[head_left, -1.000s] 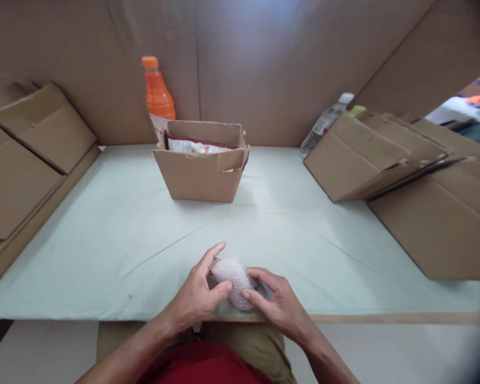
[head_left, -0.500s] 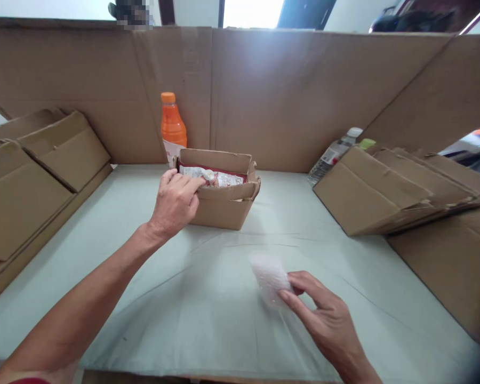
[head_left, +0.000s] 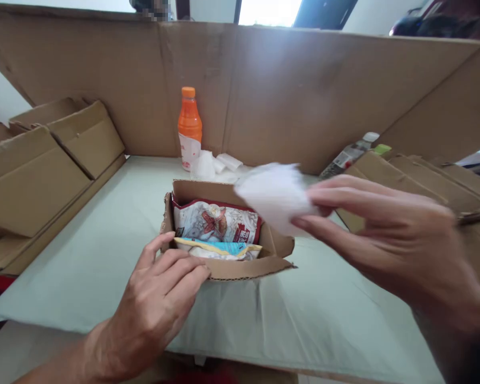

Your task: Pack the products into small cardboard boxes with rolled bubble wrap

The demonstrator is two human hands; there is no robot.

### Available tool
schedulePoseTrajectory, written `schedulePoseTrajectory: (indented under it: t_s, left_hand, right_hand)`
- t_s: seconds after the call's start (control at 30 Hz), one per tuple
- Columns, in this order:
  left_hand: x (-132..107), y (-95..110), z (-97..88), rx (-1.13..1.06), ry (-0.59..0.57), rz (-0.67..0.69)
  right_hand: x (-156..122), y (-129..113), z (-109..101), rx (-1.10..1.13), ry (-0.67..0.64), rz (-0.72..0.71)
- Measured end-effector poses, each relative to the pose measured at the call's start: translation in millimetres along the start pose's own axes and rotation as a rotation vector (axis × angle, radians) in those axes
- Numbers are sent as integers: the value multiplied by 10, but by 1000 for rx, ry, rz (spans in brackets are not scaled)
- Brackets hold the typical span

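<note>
Nearer slides the cardboard box (head_left: pixel 244 270), and up swings the white wrapping piece (head_left: pixel 274 194)!
Left hand (head_left: pixel 160 293) clasps the box's near-left rim, mid-frame; right hand (head_left: pixel 400 234) pinches the wrap, motion-blurred, just right of centre. That pull parts the box from the orange-capped bottle (head_left: pixel 190 125) at upper centre, baring a red-edged food pouch (head_left: pixel 212 221) and a blue-and-yellow packet (head_left: pixel 220 248) inside, and it seems to bring wrap and opening together.
</note>
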State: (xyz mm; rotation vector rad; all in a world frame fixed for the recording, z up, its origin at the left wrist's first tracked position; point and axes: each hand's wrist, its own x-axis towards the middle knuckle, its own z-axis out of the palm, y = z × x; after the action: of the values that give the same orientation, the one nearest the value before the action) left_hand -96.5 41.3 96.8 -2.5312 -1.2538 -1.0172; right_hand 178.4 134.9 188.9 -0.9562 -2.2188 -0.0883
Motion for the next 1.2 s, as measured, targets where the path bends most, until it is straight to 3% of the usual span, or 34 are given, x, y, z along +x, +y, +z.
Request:
schedulePoseTrajectory:
  t_s: [0.1,0.23,0.4,0.47,0.53,0.57,0.63,0.73,0.77,0.83,0.93,1.0,1.1,1.2]
  left_hand:
    - [-57,10,-22,-40,40,-11]
    - [-28,-22,-1,-73,82,-12]
    - [-37,-46,42,-83,92,3]
    - [-59,-46,52,-87,100,5]
    - [-91,-50,39,-75,145,4]
    - [-113,-57,23,-57,185,-5]
    - [-180,-90,-10,-6,298,-53]
    - [-365,-192,17,5,425,-251]
    - [-452,-234,66,-30,411,-347]
    - [-647,-313,222,-155,313,-549]
    - [-903,-395,507,-414,205,-793]
    - [-976,-434,646,-568,213,-896]
    - [-883,-484,752,-775,234,-960]
    - [-628,-469,864,-891,264,-990]
  right_hand:
    - [284,-69,328,-40,-298,-165]
    - [516,-168,819,-257,-646,-167]
    - [628,-389,1290,-362,-848,-210]
    - [660,-432,1366,-332,-940,-223]
    - [693,-405,1308,-255,-997,-220]
    - [696,-359,1220,-198,-978,-214]
    - [629,-197,939,-76,-802,-164]
    - [224,176,437,7,-326,78]
    - [6,306,312,-17,-171,189]
    - [-498,519,206,-24,-76,361]
    - [-1164,600,422,201,-247,440]
    - [-1383,482,715,279,-279,467]
    - [-1335,241,1120,388,-233,525]
    - [-1165,181,1290,467,-174,628]
